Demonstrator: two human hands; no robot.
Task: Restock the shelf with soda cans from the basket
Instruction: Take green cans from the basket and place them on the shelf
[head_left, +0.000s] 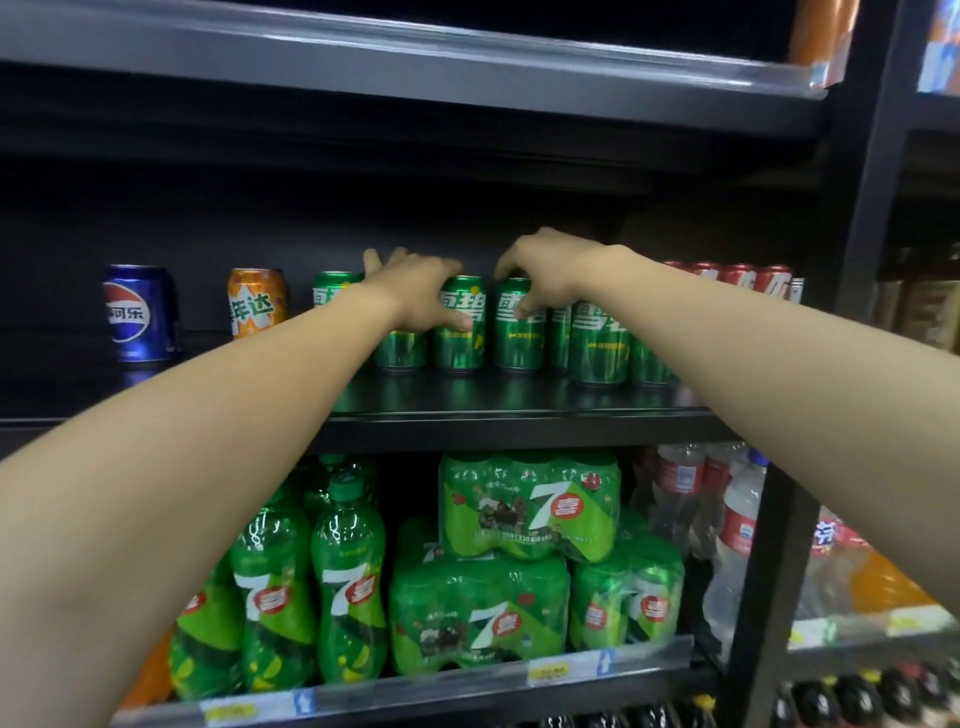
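Several green soda cans stand in a row on the black shelf (467, 400) at chest height. My left hand (415, 291) reaches over the row and wraps one green can (401, 349), thumb against the neighbouring can (460, 332). My right hand (550, 270) grips the top of another green can (519, 332), fingers curled over its rim. More green cans (597, 348) stand under my right forearm. The basket is out of view.
A blue cola can (140, 314) and an orange soda can (257, 301) stand apart at the left. Red cans (737, 278) sit at the right end. Below are green bottles (348, 582), shrink-wrapped green can packs (530, 504) and water bottles (737, 519).
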